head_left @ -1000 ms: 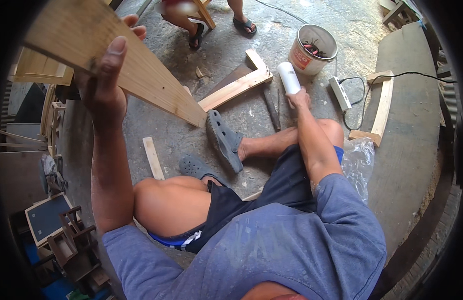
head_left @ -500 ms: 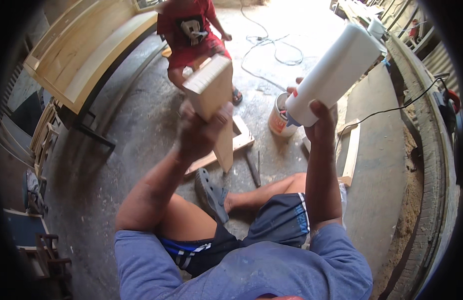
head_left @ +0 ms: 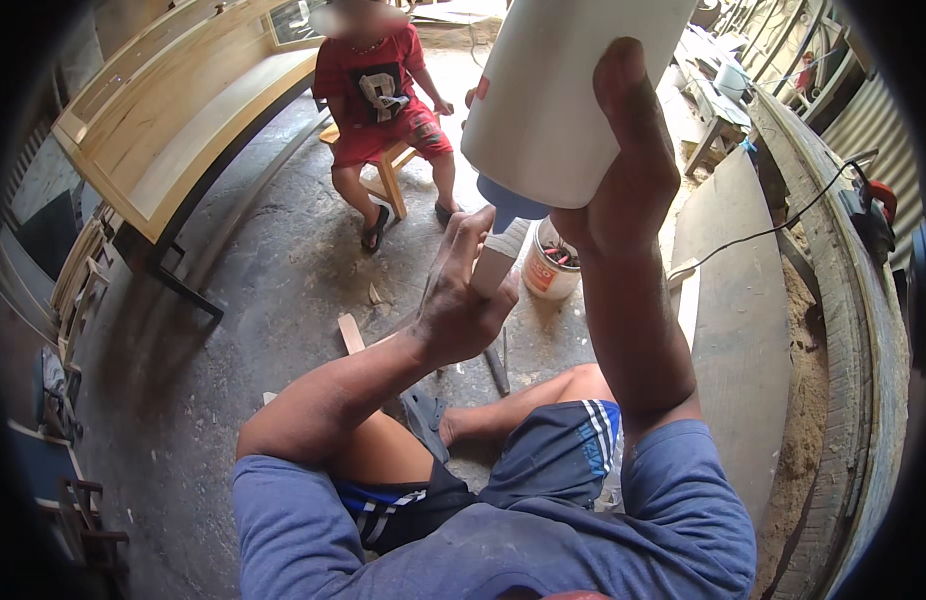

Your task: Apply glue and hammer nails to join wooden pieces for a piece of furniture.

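My right hand (head_left: 628,175) grips a large white bottle (head_left: 563,100), held close to my face and tipped with its blue cap (head_left: 508,203) pointing down. Right under the nozzle, my left hand (head_left: 453,315) holds a pale wooden block (head_left: 496,262) edge-up, and the tip touches or nearly touches its top end. I sit on the concrete floor with my legs folded, a dark sandal (head_left: 423,415) on one foot.
A person in red sits on a wooden stool (head_left: 388,165) ahead. A white bucket (head_left: 550,272) stands by my hands. A wooden bench frame (head_left: 173,120) is at the left, a long board (head_left: 733,300) and a red power tool (head_left: 868,205) at the right. A slat (head_left: 351,333) lies on the floor.
Both hands have come up closer to my face. The bottle has tipped over, nozzle down, onto the end of the wooden block, which my left hand has turned edge-up.
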### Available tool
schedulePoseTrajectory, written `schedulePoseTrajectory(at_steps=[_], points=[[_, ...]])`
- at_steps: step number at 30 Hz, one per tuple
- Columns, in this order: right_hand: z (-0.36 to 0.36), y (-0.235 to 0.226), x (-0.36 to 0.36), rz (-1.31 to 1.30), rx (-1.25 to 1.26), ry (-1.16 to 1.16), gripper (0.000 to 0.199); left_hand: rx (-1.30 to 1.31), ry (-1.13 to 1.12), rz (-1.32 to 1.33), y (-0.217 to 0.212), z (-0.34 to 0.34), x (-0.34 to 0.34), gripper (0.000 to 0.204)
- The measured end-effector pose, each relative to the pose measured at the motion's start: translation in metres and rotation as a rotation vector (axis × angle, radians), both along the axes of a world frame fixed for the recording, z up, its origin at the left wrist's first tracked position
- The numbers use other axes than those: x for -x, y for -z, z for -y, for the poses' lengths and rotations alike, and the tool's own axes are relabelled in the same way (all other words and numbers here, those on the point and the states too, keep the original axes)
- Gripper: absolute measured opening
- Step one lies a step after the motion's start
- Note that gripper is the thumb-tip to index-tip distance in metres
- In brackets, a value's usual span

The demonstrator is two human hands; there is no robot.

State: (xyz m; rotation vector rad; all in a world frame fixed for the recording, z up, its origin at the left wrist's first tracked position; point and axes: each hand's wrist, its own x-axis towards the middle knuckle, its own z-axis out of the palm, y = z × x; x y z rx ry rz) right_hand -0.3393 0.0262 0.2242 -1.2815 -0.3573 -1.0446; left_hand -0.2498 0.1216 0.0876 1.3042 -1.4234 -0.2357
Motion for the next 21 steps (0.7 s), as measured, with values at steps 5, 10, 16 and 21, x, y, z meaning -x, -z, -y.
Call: schedulePoseTrajectory(at_steps=[5, 10, 16, 21], points=[[-0.0061, 0.0048, 0.0002, -0.040, 0.005, 0.043, 0.061, 0.048, 0.006, 0.043, -0.0033, -0.0040, -0.0005, 0.062], [-0.0107, 0.0049, 0.0002, -0.017, -0.017, -0.025, 0.057, 0.079, -0.020, 0.070, -0.0017, -0.0029, -0.0033, 0.063], [-0.0098, 0.0056, -0.0046, 0.014, -0.062, -0.010, 0.055, 0.111, -0.039, 0.135, 0.0001, -0.0016, -0.0048, 0.064], [-0.0052, 0.0060, -0.0072, 0.062, -0.073, 0.037, 0.052, 0.101, -0.051, 0.145, 0.0011, -0.0023, -0.0040, 0.062]])
